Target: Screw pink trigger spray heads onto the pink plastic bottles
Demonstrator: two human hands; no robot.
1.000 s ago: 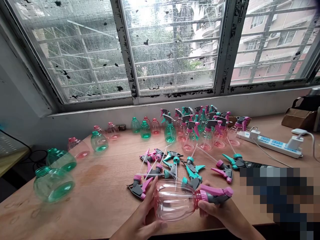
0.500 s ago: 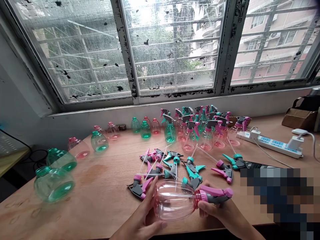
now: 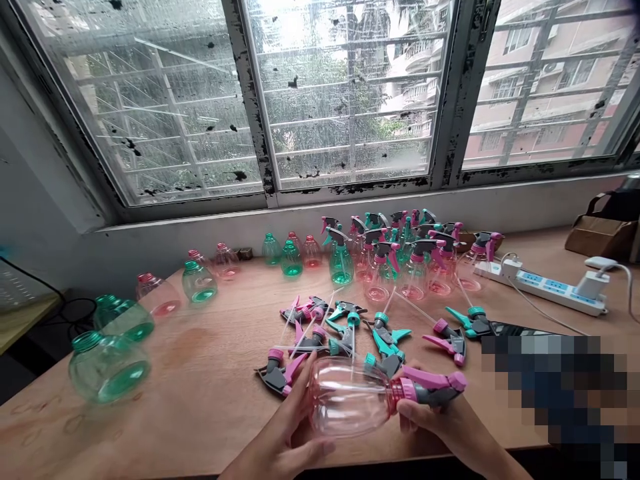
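A clear pink bottle (image 3: 350, 400) lies sideways in the air above the table's front edge, its base to the left. My left hand (image 3: 290, 427) is wrapped round the base end. At the neck, my right hand (image 3: 435, 420) grips the pink collar of a pink and grey spray head (image 3: 435, 383), which sits on the bottle's mouth. The spray head's trigger side faces up and away. Just beyond the bottle lie several loose spray heads (image 3: 387, 337), pink and teal, with thin tubes.
Several open green and pink bottles (image 3: 110, 370) stand along the left and back. Bottles with spray heads (image 3: 380, 273) crowd the back middle. A white power strip (image 3: 555, 287), cables and a brown box (image 3: 600, 233) are at the right. A blurred patch covers the right front.
The pink bottle is raised very slightly at its base end. Both hands keep their hold, and the things on the table have not moved.
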